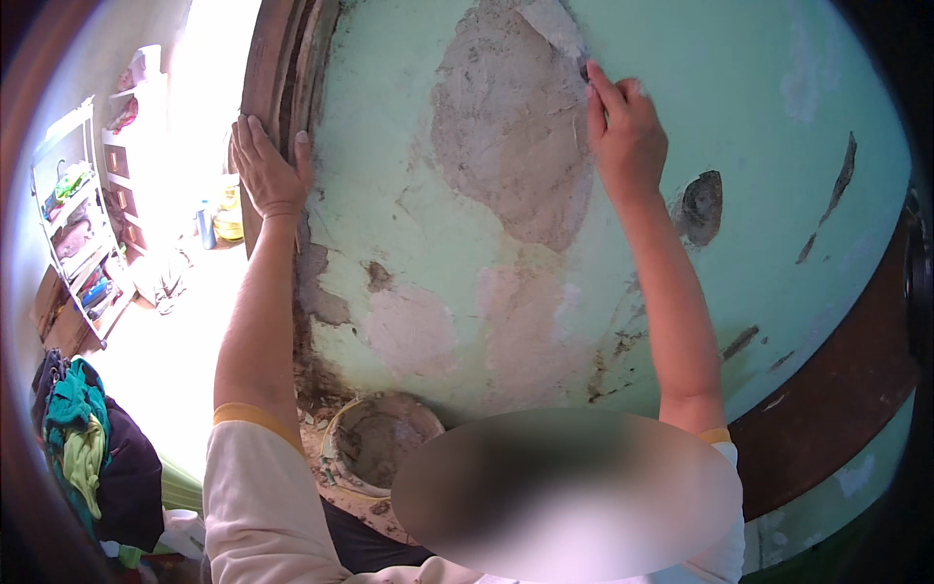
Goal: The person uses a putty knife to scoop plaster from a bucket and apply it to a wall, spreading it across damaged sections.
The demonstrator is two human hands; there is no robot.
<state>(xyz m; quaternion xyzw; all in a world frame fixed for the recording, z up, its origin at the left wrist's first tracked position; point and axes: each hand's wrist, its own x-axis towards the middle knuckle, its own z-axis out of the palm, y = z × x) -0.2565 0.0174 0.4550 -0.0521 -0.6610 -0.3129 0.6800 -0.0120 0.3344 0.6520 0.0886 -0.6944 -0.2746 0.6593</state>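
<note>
My right hand [628,136] grips a putty knife [556,27], its pale blade lying against the wall at the upper right edge of a large grey plaster patch [511,127]. Most of the handle is hidden in my fingers. Around the patch, the green wall [759,107] is stained and chipped, with paler patches lower down. My left hand [268,173] rests open on the brown wooden door frame [277,58], its fingers stretched upward. Low by the wall stands a round bucket [338,440] with greyish material inside.
Through the bright doorway at left stands a white rack [83,219] with assorted items. A heap of clothes [83,409] hangs at the lower left. Right of my forearm the wall has a dark hole [702,209]. A brown band [827,428] crosses the lower right. A blurred oval covers the bottom middle.
</note>
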